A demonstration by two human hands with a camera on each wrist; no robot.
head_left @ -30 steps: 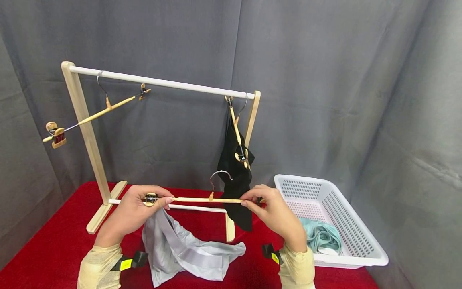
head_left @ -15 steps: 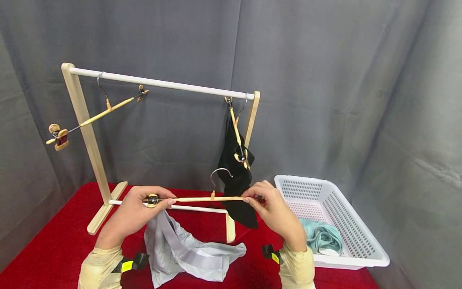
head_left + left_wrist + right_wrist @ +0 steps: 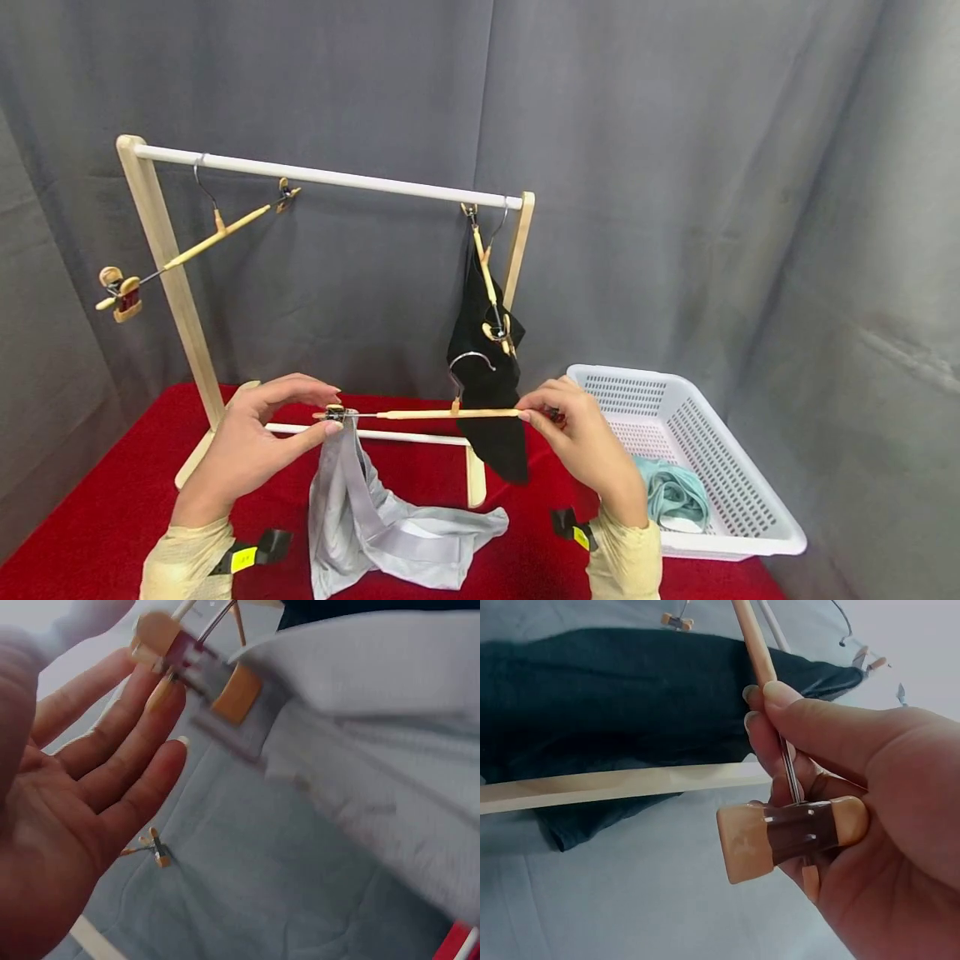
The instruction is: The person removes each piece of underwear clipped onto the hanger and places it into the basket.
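Observation:
A clip hanger (image 3: 420, 413) with a wooden bar and metal hook is held level in the head view. My right hand (image 3: 581, 437) pinches its bar close to the right clip (image 3: 780, 832), which hangs bare beside the palm. At the other end, the left clip (image 3: 335, 414) grips a corner of a light grey garment (image 3: 352, 508) with a wide waistband. The garment hangs from there, its lower part on the red cloth. My left hand (image 3: 258, 442) is around that clip, fingers straight and thumb apart; the left wrist view shows fingertips beside the clip's end.
Behind stands a wooden rack with a white rail (image 3: 330, 178). On it hang a bare clip hanger (image 3: 217, 237) at left and a hanger with a black garment (image 3: 480, 358) at right. A white basket (image 3: 750, 467) holds a teal cloth (image 3: 671, 492).
My left hand has left the bar and drawn back left, its fingers spreading around the clip. The hanger has shifted slightly right with my right hand still pinching it.

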